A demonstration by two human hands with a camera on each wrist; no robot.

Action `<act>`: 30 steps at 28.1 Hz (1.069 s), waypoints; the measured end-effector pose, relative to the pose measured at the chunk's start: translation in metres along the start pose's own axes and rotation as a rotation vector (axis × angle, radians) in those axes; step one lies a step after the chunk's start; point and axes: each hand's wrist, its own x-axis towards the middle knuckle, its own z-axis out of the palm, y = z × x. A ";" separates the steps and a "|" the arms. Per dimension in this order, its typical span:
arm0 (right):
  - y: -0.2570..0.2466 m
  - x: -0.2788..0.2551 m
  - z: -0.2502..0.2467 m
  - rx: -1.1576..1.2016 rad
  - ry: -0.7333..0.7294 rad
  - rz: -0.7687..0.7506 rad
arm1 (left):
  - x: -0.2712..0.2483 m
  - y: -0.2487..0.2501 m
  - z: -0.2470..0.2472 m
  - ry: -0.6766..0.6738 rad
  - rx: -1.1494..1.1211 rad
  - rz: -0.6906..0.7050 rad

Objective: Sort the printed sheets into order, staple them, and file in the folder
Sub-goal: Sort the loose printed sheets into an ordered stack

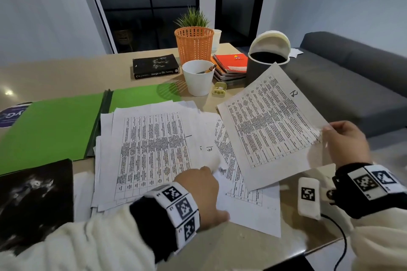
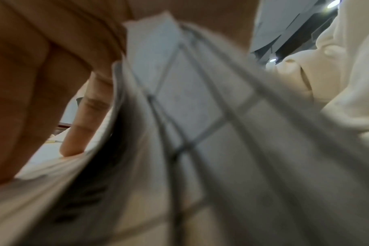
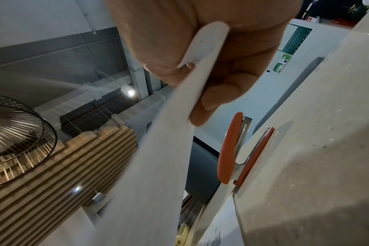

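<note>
I see the surface (image 1: 55,72) carrying an open green folder (image 1: 50,130) at far left. Just right of it lies the loose pile of printed sheets (image 1: 152,152). My right hand (image 1: 345,141) pinches one sheet (image 1: 271,125) by its corner — raised, tilted. My left hand (image 1: 204,196) rests on the pile; its grip I cannot tell. An orange stapler (image 3: 238,149) lies near right.

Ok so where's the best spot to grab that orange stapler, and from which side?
Pinch the stapler across its long orange body, coming from above. It lies flat on the table edge under the sheet the right hand holds, so move that sheet first.
</note>
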 end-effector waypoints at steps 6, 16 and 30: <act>0.000 -0.002 0.000 -0.019 -0.016 0.013 | 0.004 -0.003 -0.004 -0.013 -0.025 0.069; -0.006 -0.005 0.000 -0.029 -0.030 -0.003 | 0.011 -0.016 -0.005 -0.052 -0.042 0.166; -0.004 -0.010 0.003 -0.035 -0.058 0.013 | 0.013 -0.008 0.005 0.117 -0.032 0.097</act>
